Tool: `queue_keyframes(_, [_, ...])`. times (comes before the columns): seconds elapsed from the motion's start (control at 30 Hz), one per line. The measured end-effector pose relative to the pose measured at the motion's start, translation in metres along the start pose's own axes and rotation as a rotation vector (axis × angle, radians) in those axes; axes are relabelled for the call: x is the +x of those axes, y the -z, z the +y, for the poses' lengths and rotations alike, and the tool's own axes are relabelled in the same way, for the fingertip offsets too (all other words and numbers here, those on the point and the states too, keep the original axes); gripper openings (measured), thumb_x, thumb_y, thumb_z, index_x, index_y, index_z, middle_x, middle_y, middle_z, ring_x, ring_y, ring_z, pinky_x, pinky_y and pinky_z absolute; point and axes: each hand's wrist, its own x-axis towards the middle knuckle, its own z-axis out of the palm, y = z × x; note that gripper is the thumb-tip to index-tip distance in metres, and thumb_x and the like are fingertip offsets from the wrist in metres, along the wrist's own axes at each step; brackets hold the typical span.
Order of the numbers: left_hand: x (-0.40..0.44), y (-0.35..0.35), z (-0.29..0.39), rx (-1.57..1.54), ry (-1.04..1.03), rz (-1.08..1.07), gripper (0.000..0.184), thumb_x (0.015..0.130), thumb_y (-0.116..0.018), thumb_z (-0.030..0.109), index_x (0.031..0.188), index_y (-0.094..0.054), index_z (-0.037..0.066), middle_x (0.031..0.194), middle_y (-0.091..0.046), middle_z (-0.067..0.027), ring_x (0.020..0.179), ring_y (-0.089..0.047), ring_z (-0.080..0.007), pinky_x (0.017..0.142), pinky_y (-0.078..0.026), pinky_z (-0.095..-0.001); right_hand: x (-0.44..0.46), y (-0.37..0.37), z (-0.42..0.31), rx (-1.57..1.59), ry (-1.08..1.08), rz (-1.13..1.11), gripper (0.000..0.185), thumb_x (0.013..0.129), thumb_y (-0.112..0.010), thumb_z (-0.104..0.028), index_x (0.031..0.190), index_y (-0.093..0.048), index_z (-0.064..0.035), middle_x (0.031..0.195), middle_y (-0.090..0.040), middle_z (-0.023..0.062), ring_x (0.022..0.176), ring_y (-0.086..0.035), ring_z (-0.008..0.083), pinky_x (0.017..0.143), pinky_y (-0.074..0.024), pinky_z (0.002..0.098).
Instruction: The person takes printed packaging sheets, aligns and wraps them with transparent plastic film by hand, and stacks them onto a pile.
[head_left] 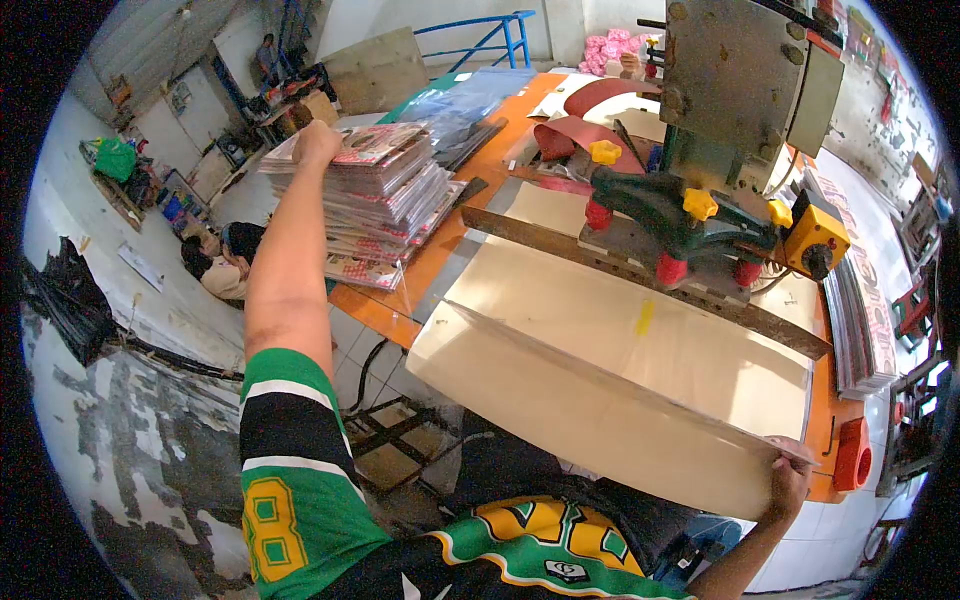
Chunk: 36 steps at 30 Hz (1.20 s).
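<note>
My left hand [318, 143] reaches out to the far edge of a tall stack of glossy printed sheets [375, 200]. Its fingers are curled closed at the top of the stack, and what lies under them is hidden. Low on the right, my right hand [790, 475] pinches the near corner of a large cream sheet [560, 415]. This sheet is lifted and bowed toward my body. Beneath and behind it, a cream work surface [660, 345] carries a strip of yellow tape [645, 317]. A long metal bar [640, 275] crosses that surface under the machine.
The machine [720, 110] with yellow knobs and a yellow control box [815, 237] stands over the orange table [480, 165]. Clear plastic sheets [465, 100] lie at the back. A red holder [852, 455] sits at the right edge. A person [222, 265] is low at the left.
</note>
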Motion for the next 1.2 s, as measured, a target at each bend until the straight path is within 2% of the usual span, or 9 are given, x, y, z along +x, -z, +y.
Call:
queue_keyframes(0.47, [-0.006, 0.003, 0.002, 0.010, 0.017, 0.001, 0.034, 0.083, -0.063, 0.023, 0.109, -0.071, 0.003, 0.115, -0.068, -0.0225, 0.109, -0.065, -0.0393, 0.089, -0.052, -0.0498, 0.005, 0.012, 0.005, -0.031, 0.011, -0.037, 0.044, 0.079, -0.080, -0.042, 0.092, -0.073, -0.0009, 0.091, -0.072, 0.0160, 0.086, -0.068, 0.0279, 0.080, -0.0537, 0.0411])
queue_keyframes(0.53, [-0.008, 0.005, 0.004, 0.004, 0.032, 0.001, 0.034, 0.083, -0.064, 0.023, 0.109, -0.071, 0.003, 0.115, -0.068, -0.0223, 0.109, -0.065, -0.0391, 0.089, -0.052, -0.0496, 0.003, 0.024, 0.013, -0.004, -0.077, -0.108, 0.046, 0.079, -0.082, -0.034, 0.108, -0.067, -0.0018, 0.105, -0.069, 0.0096, 0.096, -0.063, 0.0201, 0.087, -0.0495, 0.0356])
queue_keyframes(0.87, [-0.005, -0.002, 0.000, -0.022, 0.009, 0.082, 0.033, 0.083, -0.065, 0.026, 0.107, -0.072, 0.003, 0.113, -0.069, -0.0221, 0.107, -0.066, -0.0393, 0.088, -0.053, -0.0492, 0.009, 0.033, 0.020, 0.060, -0.048, -0.203, 0.045, 0.080, -0.082, -0.030, 0.111, -0.064, -0.0033, 0.107, -0.069, 0.0098, 0.098, -0.064, 0.0204, 0.090, -0.0499, 0.0368])
queue_keyframes(1.17, [-0.016, 0.010, 0.006, -0.066, -0.016, 0.098, 0.033, 0.082, -0.061, 0.026, 0.104, -0.072, 0.004, 0.111, -0.069, -0.0237, 0.105, -0.066, -0.0397, 0.088, -0.053, -0.0487, 0.005, 0.028, 0.021, 0.020, -0.031, -0.128, 0.042, 0.082, -0.081, -0.031, 0.109, -0.063, -0.0043, 0.110, -0.068, 0.0102, 0.100, -0.063, 0.0216, 0.091, -0.0494, 0.0384])
queue_keyframes(1.2, [-0.003, -0.001, -0.001, -0.067, -0.016, 0.098, 0.033, 0.082, -0.061, 0.026, 0.104, -0.072, 0.004, 0.111, -0.069, -0.0237, 0.105, -0.066, -0.0397, 0.088, -0.053, -0.0487, 0.005, 0.017, 0.013, 0.015, -0.006, -0.078, 0.039, 0.081, -0.080, -0.033, 0.103, -0.068, -0.0031, 0.103, -0.070, 0.0133, 0.095, -0.066, 0.0246, 0.087, -0.0511, 0.0392])
